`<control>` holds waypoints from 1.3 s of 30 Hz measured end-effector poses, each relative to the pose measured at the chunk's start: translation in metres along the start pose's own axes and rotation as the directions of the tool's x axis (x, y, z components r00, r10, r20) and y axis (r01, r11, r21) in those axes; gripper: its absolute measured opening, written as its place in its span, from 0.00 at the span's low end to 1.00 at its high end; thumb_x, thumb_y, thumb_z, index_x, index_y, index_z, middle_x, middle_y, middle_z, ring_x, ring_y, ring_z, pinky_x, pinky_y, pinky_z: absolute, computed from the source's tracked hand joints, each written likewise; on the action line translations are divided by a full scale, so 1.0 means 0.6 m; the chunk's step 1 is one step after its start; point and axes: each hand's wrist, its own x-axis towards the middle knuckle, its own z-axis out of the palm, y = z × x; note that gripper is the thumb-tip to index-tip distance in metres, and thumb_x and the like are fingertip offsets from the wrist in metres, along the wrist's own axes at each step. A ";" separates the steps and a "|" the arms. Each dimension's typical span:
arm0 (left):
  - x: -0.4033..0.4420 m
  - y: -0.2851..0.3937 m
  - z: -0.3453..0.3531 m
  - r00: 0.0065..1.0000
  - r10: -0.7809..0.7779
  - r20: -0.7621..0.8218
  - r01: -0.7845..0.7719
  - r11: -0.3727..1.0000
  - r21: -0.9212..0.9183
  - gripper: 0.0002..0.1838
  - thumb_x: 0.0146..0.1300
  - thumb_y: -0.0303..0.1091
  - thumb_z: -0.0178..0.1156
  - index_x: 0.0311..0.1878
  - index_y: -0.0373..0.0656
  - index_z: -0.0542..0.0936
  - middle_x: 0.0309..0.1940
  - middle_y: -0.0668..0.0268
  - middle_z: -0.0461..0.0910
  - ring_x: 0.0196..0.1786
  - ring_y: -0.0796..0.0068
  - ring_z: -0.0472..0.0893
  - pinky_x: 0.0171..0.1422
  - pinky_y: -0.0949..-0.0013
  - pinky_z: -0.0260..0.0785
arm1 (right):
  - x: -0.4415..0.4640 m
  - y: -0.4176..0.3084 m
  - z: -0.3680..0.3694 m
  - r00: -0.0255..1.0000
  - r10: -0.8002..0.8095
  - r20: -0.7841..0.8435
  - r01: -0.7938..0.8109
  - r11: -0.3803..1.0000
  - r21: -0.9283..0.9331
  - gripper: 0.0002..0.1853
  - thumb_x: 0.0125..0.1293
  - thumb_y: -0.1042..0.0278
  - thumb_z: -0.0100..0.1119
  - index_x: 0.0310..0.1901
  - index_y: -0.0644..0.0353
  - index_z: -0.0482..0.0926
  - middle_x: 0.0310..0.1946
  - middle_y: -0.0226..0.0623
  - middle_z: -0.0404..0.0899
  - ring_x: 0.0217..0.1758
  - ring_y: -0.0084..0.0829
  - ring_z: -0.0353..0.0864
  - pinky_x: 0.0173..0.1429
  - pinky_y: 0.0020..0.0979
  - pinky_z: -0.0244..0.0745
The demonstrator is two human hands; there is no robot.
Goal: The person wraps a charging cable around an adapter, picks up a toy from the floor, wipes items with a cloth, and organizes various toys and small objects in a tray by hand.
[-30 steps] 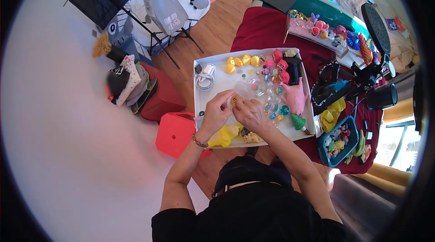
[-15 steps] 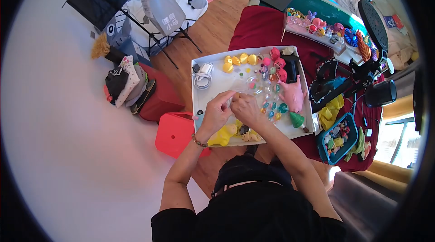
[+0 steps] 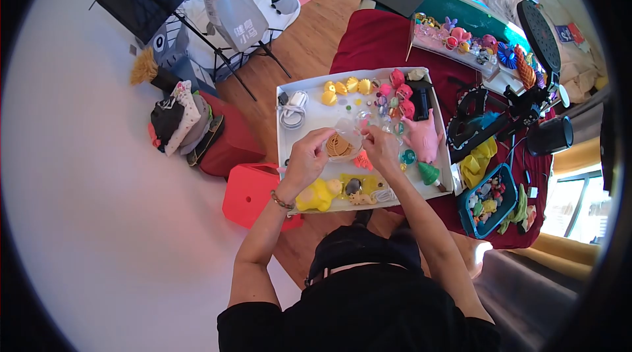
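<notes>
Between my two hands spans a see-through piece of plastic that looks like a small bag (image 3: 348,130). My left hand (image 3: 309,160) pinches its left side, and my right hand (image 3: 383,149) closes on its right side. Tan loops resembling rubber bands (image 3: 339,146) show just below; I cannot tell whether they lie inside the plastic or behind it. Under both hands is a shallow white tray (image 3: 317,129). Close by in it are a yellow toy figure (image 3: 318,194), an orange-pink piece (image 3: 362,160) and a pink pig-like toy (image 3: 424,138).
The tray also holds a coiled white cable (image 3: 293,112), yellow shell shapes (image 3: 352,84), red balls (image 3: 404,92) and a green cone (image 3: 428,173). At right stand a blue basket of small toys (image 3: 488,201) and a black stand (image 3: 526,108). A red stool (image 3: 250,195) is at left.
My hands have moved apart, my right hand going right, and the clear plastic is stretched between them. The tan loops and orange-pink piece have come into view.
</notes>
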 end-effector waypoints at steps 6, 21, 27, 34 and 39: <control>-0.007 -0.002 -0.001 1.000 0.003 -0.005 -0.003 1.000 0.018 0.27 0.47 0.14 0.50 0.55 0.38 0.75 0.52 0.65 0.76 0.25 0.87 0.67 0.30 0.82 0.63 | 0.004 0.011 0.023 0.986 0.167 -0.014 -0.163 0.976 0.142 0.13 0.48 0.70 0.61 0.39 0.56 0.81 0.22 0.38 0.79 0.26 0.39 0.79 0.33 0.36 0.73; -0.013 -0.001 0.002 0.999 -0.051 0.013 0.051 0.998 -0.035 0.28 0.49 0.15 0.51 0.57 0.38 0.74 0.53 0.65 0.74 0.26 0.88 0.67 0.30 0.83 0.62 | -0.029 0.001 0.018 0.887 0.390 0.247 -0.457 0.675 0.579 0.16 0.50 0.81 0.56 0.44 0.63 0.77 0.19 0.33 0.74 0.19 0.21 0.75 0.20 0.25 0.68; -0.017 -0.001 0.007 0.998 -0.055 0.039 0.058 0.996 -0.064 0.29 0.48 0.14 0.52 0.59 0.38 0.73 0.54 0.65 0.74 0.26 0.89 0.67 0.29 0.83 0.62 | -0.068 -0.068 -0.014 0.870 0.412 0.269 -0.441 0.409 0.799 0.15 0.55 0.82 0.54 0.46 0.66 0.74 0.22 0.29 0.74 0.21 0.19 0.76 0.23 0.18 0.71; -0.019 0.002 0.017 0.995 -0.069 0.068 0.076 0.991 -0.109 0.30 0.48 0.14 0.52 0.59 0.38 0.73 0.54 0.66 0.73 0.26 0.89 0.67 0.30 0.83 0.63 | -0.086 -0.055 0.061 0.959 0.247 0.136 -0.269 0.656 0.705 0.16 0.57 0.78 0.58 0.48 0.63 0.75 0.26 0.31 0.78 0.26 0.23 0.79 0.27 0.23 0.74; -0.019 -0.003 0.013 0.994 -0.081 0.073 0.090 0.987 -0.131 0.29 0.48 0.14 0.52 0.59 0.38 0.73 0.54 0.66 0.73 0.26 0.89 0.67 0.31 0.84 0.63 | -0.061 -0.064 0.044 0.965 -0.257 -0.052 0.261 0.961 0.088 0.11 0.54 0.75 0.58 0.41 0.60 0.78 0.24 0.37 0.79 0.24 0.33 0.81 0.29 0.30 0.76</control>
